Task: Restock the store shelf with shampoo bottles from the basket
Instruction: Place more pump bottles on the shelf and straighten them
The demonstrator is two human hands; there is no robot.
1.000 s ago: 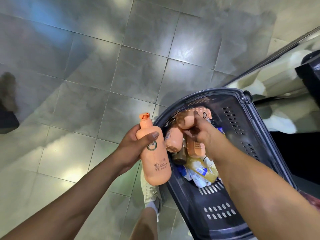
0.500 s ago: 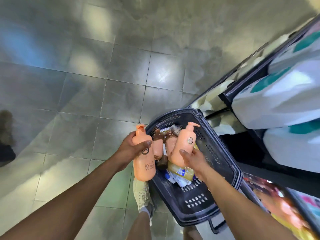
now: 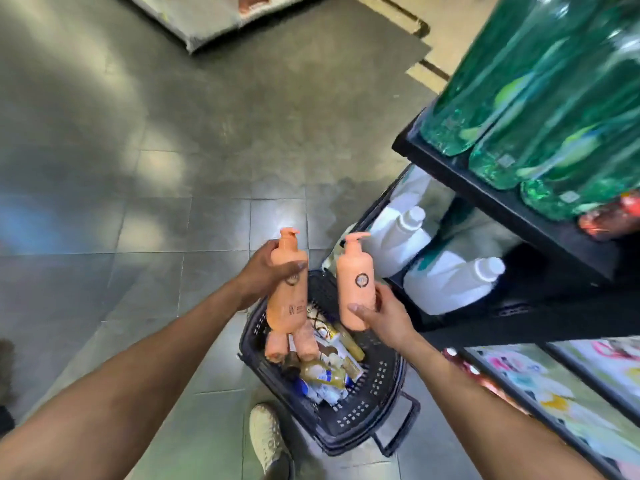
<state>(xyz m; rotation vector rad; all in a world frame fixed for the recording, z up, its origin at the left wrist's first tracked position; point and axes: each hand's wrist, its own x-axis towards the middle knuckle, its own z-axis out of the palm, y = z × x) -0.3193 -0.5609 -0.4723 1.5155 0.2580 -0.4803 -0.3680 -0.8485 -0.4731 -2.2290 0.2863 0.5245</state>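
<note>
My left hand [image 3: 265,273] grips one orange pump shampoo bottle [image 3: 287,292] upright above the basket. My right hand [image 3: 384,315] holds a second orange pump bottle [image 3: 355,282] by its lower half, also upright, a little to the right. Below them the dark plastic basket [image 3: 377,393] sits on the floor with two more orange bottles [image 3: 292,342] and several other toiletries inside. The black store shelf [image 3: 502,206] rises at the right.
Green bottles [image 3: 540,109] fill the upper shelf and white jugs [image 3: 450,282] lie on the one below. Lower shelves at the right hold colourful packs [image 3: 540,382]. My shoe [image 3: 268,441] stands beside the basket on grey floor tiles.
My right hand lifted a second orange bottle out of the basket and both bottles rose. The view swung up and right, bringing the shelf with green bottles into sight.
</note>
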